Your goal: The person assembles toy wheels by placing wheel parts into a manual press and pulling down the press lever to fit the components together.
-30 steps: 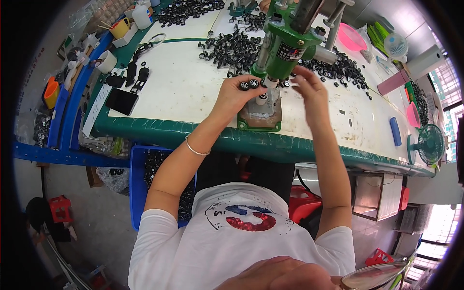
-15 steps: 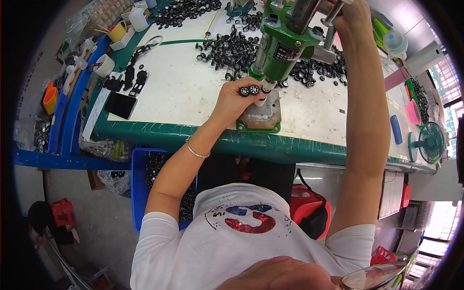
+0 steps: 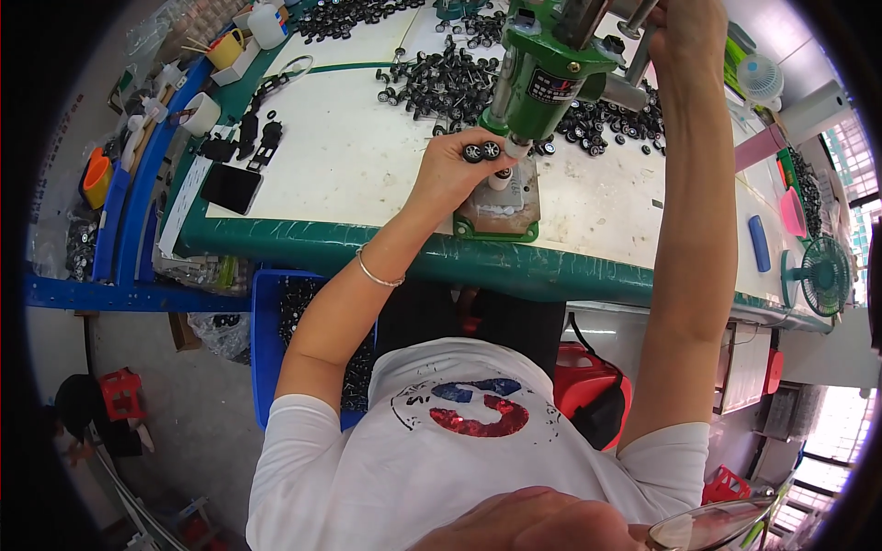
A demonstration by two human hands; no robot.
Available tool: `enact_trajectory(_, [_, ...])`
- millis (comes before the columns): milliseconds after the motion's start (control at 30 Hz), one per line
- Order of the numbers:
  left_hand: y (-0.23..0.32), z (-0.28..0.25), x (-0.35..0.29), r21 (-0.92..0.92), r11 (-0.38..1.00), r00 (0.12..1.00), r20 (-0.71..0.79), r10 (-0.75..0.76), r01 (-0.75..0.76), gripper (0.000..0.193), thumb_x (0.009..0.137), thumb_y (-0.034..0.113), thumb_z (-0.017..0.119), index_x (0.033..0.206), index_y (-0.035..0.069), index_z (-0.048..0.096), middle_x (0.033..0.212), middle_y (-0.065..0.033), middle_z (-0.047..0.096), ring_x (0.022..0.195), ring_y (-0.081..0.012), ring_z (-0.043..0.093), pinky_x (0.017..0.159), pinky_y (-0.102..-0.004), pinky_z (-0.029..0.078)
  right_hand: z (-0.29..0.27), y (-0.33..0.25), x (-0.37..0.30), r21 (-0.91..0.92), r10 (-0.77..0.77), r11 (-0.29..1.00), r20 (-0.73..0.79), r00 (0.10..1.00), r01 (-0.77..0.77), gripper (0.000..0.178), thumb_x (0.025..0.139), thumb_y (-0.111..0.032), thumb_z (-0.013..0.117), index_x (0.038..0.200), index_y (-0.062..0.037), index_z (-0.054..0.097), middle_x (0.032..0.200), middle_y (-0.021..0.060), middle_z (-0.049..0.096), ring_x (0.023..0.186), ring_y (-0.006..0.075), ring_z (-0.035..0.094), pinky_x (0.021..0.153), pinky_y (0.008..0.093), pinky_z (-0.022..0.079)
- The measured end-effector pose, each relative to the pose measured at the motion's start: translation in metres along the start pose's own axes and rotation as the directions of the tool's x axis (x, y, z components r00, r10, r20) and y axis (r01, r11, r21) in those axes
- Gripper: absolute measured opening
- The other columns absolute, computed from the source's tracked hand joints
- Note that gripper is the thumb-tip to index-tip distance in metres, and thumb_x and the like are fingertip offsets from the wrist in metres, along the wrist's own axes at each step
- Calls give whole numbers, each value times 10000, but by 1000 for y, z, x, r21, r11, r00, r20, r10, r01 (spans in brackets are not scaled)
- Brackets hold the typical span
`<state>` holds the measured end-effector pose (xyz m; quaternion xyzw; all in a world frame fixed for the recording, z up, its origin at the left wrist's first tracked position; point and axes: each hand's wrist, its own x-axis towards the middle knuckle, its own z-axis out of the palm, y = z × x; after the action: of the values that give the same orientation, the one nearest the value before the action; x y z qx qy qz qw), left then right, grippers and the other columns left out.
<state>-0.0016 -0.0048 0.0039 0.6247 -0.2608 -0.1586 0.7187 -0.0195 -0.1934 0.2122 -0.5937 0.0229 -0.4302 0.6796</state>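
Note:
My left hand [image 3: 450, 168] is closed on small black toy wheels [image 3: 481, 151] with silver hubs, two of which show beside its fingertips. The hand is next to the ram of a green hand press [image 3: 542, 87]. Below the ram tip, a white post [image 3: 499, 182] with a small dark wheel piece on top rises from the metal base plate [image 3: 505, 223]. At the upper right, my right hand [image 3: 684, 37] grips the press lever [image 3: 640, 55]; some of its fingers are cut off by the frame's edge.
Heaps of black wheels with axles [image 3: 441, 83] lie behind the press. A phone [image 3: 231, 188] and black plastic parts [image 3: 266, 145] rest on the left of the table. A blue bin [image 3: 265, 349] stands below the front edge; a green fan [image 3: 822, 275] is at the right.
My left hand has shifted slightly up, away from the white post. A gap now shows between the ram tip and the post. My right hand stays on the lever.

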Motion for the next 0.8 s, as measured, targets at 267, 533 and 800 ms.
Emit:
enact_trajectory(267, [-6, -3, 0, 40, 993, 994, 14, 108, -109, 153, 744, 19, 739, 890, 4, 697, 834, 6, 669, 754, -64, 588, 695, -215, 470, 10, -8, -35, 55, -284, 957, 7, 959, 284, 262, 908, -277, 593, 716, -143, 473, 543, -100, 339, 395, 1, 250, 324, 165, 187])
enact_trajectory(533, [-3, 0, -3, 90, 990, 994, 12, 105, -105, 135, 749, 13, 730, 876, -4, 688, 847, -7, 666, 762, -72, 595, 698, -222, 478, -20, -5, -42, 212, -391, 912, 182, 902, 352, 266, 896, -231, 543, 673, -112, 463, 543, -41, 358, 424, 62, 298, 393, 223, 256])
enact_trajectory(800, [-11, 0, -4, 103, 989, 994, -37, 107, -102, 153, 752, 18, 736, 893, -13, 687, 872, -21, 658, 757, -81, 598, 679, -211, 481, -11, 2, -68, 107, -561, 824, 17, 828, 556, 380, 885, -243, 455, 573, -117, 278, 482, -24, 182, 411, 85, 115, 400, 268, 125])
